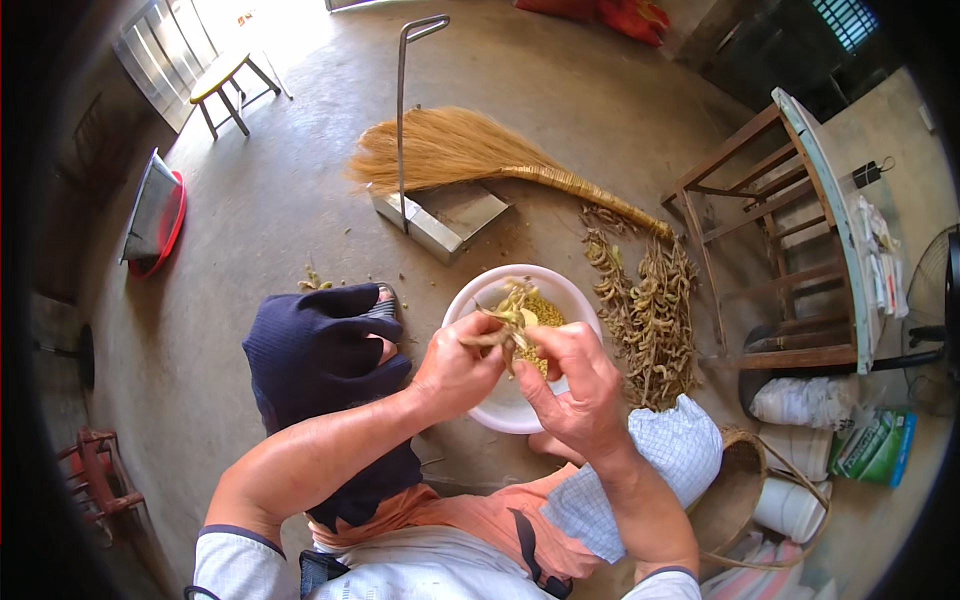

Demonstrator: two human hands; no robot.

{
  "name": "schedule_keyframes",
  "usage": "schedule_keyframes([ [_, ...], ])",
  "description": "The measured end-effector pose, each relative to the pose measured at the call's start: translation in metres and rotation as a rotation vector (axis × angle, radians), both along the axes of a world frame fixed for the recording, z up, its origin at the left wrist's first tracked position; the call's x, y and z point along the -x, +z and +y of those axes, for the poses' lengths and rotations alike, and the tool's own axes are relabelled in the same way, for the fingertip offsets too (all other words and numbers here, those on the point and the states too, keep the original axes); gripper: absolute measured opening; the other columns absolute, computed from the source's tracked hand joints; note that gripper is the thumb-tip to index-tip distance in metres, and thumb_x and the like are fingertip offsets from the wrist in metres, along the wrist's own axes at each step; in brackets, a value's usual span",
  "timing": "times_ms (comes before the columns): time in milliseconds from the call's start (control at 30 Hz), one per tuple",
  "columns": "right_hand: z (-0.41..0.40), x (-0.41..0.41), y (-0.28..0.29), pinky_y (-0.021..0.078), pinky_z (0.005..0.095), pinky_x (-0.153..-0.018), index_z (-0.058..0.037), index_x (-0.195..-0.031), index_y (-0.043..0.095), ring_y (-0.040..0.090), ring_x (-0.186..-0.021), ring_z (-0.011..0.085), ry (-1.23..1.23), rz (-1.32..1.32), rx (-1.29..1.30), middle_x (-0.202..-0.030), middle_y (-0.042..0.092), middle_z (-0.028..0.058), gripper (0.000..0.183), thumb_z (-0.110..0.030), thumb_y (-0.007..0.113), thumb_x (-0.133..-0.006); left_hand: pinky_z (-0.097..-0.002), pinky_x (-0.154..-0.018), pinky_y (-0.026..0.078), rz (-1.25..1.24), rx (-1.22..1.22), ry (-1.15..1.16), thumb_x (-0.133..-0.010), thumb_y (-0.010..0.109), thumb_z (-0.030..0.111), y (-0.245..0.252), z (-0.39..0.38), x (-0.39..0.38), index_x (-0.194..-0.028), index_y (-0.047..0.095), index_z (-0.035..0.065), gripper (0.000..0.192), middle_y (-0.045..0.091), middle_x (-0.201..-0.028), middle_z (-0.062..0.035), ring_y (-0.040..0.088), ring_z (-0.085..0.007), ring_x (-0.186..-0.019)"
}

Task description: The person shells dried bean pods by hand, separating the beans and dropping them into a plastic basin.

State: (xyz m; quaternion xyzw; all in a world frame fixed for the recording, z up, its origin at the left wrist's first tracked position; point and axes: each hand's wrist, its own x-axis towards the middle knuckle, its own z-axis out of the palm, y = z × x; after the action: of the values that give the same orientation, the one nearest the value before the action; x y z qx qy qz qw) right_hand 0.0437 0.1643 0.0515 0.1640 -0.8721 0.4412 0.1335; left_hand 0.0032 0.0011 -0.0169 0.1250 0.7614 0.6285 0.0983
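Note:
Over a pinkish-white plastic basin (463, 298), both hands meet at a small bunch of dried bean pods (516, 307). My left hand (459, 367) is closed around the pods and their stems. The thumb and forefinger of my right hand (581, 386) pinch at the same bunch from the other side. Shelled yellow beans (546, 309) lie in the basin below, partly hidden by the hands. Dried bean plants with pods (656, 322) are heaped on the floor to the right of the basin.
A straw broom (457, 146) lies across a metal dustpan (427, 225) with an upright handle. Wooden furniture (780, 225) rests on its side at the right, near a wicker basket (731, 502) and white buckets (791, 510). A stool (221, 79) and a red basin (176, 225) are at the left.

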Motion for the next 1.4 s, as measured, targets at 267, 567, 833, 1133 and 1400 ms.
schedule_keyframes([
  [267, 0.01, -0.003, -0.04, 0.0413, 0.0184, -0.055, -0.0005, -0.095, 0.06, 0.051, -0.063, 0.0021, -0.139, -0.635, 0.573, -0.075, 0.059, -0.0034, 0.007, -0.007, 0.063, -0.093, -0.0225, -0.062, 0.048, -0.79, -0.475, -0.055, -0.092, 0.066, 0.018, 0.01, -0.004, 0.006, -0.106, 0.064, 0.004, 0.02, 0.065, -0.091, -0.0029, 0.061, -0.0099, -0.077],
  [567, 0.015, 0.005, -0.044, 0.0408, 0.0182, -0.053, -0.0014, -0.094, 0.063, 0.049, -0.059, 0.0024, -0.016, -0.793, 0.79, -0.075, 0.059, -0.0023, 0.009, -0.01, 0.064, -0.093, -0.0232, -0.067, 0.049, -0.676, -0.461, -0.104, -0.091, 0.067, 0.012, 0.011, -0.003, 0.001, -0.107, 0.064, 0.0041, 0.018, 0.066, -0.092, -0.0017, 0.061, -0.0092, -0.079],
  [833, 0.016, 0.003, -0.038, 0.0416, 0.0179, -0.053, -0.0009, -0.093, 0.062, 0.049, -0.061, 0.0014, -0.034, -0.752, 0.681, -0.075, 0.058, -0.0027, 0.007, -0.008, 0.063, -0.092, -0.0233, -0.07, 0.05, -0.482, -0.272, -0.114, -0.092, 0.065, 0.01, 0.008, -0.004, -0.003, -0.104, 0.067, 0.0044, 0.013, 0.067, -0.089, -0.0011, 0.059, -0.0062, -0.081],
  [1133, 0.006, -0.002, -0.045, 0.0435, 0.0161, -0.059, 0.0015, -0.098, 0.061, 0.053, -0.07, -0.0005, -0.092, -0.574, 0.59, -0.083, 0.061, -0.0036, 0.01, 0.003, 0.058, -0.089, -0.0246, -0.073, 0.051, -0.157, -0.05, -0.167, -0.093, 0.062, 0.005, 0.015, -0.003, -0.005, -0.103, 0.067, -0.0009, 0.013, 0.067, -0.089, -0.0016, 0.058, -0.0064, -0.083],
  [1400, 0.004, 0.003, -0.026, 0.0457, 0.0175, -0.062, 0.0014, -0.099, 0.061, 0.055, -0.072, 0.0001, -0.006, -0.578, 0.746, -0.086, 0.063, -0.0027, 0.011, 0.001, 0.059, -0.089, -0.0232, -0.071, 0.049, -0.556, -0.51, -0.17, -0.092, 0.066, 0.014, 0.014, -0.004, 0.001, -0.105, 0.065, 0.0029, 0.017, 0.065, -0.092, -0.0018, 0.058, -0.0082, -0.081],
])
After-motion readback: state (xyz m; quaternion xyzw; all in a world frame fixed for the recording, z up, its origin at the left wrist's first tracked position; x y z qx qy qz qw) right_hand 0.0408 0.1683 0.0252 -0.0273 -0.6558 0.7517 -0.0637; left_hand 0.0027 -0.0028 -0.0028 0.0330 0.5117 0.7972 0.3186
